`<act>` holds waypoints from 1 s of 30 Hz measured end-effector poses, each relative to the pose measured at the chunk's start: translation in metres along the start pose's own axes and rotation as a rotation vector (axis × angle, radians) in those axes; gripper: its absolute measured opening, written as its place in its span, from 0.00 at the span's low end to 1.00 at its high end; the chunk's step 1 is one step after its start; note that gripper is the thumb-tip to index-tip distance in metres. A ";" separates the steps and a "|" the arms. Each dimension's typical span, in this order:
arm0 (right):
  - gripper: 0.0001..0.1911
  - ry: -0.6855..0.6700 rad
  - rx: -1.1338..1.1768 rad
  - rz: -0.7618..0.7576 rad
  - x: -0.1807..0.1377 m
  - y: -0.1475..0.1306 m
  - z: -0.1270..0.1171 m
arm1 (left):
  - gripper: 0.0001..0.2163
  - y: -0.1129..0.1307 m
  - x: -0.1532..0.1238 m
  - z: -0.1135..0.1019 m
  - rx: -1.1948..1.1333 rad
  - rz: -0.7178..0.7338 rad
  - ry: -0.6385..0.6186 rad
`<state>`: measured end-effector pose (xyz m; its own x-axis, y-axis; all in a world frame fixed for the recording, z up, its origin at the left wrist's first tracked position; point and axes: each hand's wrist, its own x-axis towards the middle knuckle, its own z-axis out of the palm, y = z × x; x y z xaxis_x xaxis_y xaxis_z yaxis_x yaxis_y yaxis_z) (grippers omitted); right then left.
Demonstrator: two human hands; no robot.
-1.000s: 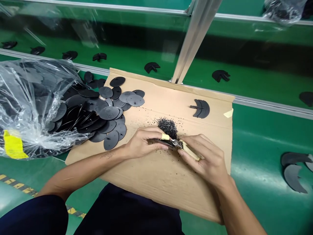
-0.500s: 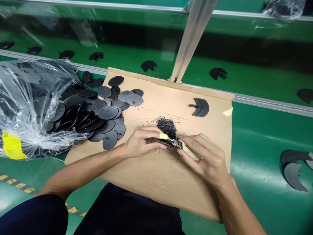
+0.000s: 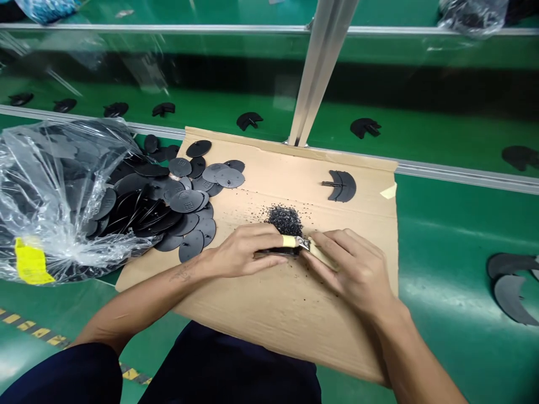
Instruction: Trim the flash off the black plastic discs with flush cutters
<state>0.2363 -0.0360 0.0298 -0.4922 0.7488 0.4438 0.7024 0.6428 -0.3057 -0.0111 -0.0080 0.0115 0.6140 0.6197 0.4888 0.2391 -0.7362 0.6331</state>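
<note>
My left hand [image 3: 244, 252] pinches a flat black plastic disc [image 3: 275, 251] over the brown cardboard sheet [image 3: 273, 303]; its forefinger tip wears yellow tape. My right hand [image 3: 353, 269] is closed round a small cutting tool with a pale handle [image 3: 314, 251], whose metal tip meets the disc's edge. Just beyond the hands lies a heap of black shavings [image 3: 286, 219]. A trimmed black piece [image 3: 342, 186] rests on the cardboard farther back.
A clear plastic bag [image 3: 54, 196] spills a pile of black discs [image 3: 185, 196] onto the cardboard at left. A green conveyor belt [image 3: 442, 140] behind carries spaced black pieces. A slanted metal post [image 3: 315, 73] rises at the back. More black pieces [image 3: 511, 286] lie at right.
Both hands stay together on the disc; the left hand has turned it flatter and lower. The view has tipped slightly, and the pieces on the belt have drifted left.
</note>
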 end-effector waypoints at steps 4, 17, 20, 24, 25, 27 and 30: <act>0.12 0.003 0.148 0.079 0.000 0.000 -0.002 | 0.08 -0.006 -0.001 0.001 0.161 0.069 0.047; 0.05 0.119 0.425 0.093 -0.004 -0.016 0.016 | 0.08 0.005 -0.008 0.018 -0.345 -0.171 0.256; 0.07 0.179 0.271 -0.070 -0.006 -0.017 0.014 | 0.11 0.001 -0.006 0.012 -0.055 -0.009 0.138; 0.09 0.123 0.549 0.027 -0.003 -0.019 0.002 | 0.12 -0.004 -0.006 0.005 0.041 0.022 0.058; 0.10 0.105 0.613 0.098 -0.003 -0.018 -0.001 | 0.12 -0.004 -0.006 0.005 0.008 -0.003 0.069; 0.12 0.086 0.593 0.196 -0.002 -0.014 -0.004 | 0.10 -0.004 -0.006 0.005 -0.069 -0.054 0.106; 0.13 0.061 0.352 0.108 -0.003 -0.002 0.000 | 0.08 -0.002 -0.006 0.006 -0.151 -0.108 0.140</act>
<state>0.2358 -0.0392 0.0290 -0.3856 0.8113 0.4394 0.5237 0.5845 -0.6197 -0.0107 -0.0112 0.0038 0.4784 0.7320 0.4850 0.1761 -0.6211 0.7637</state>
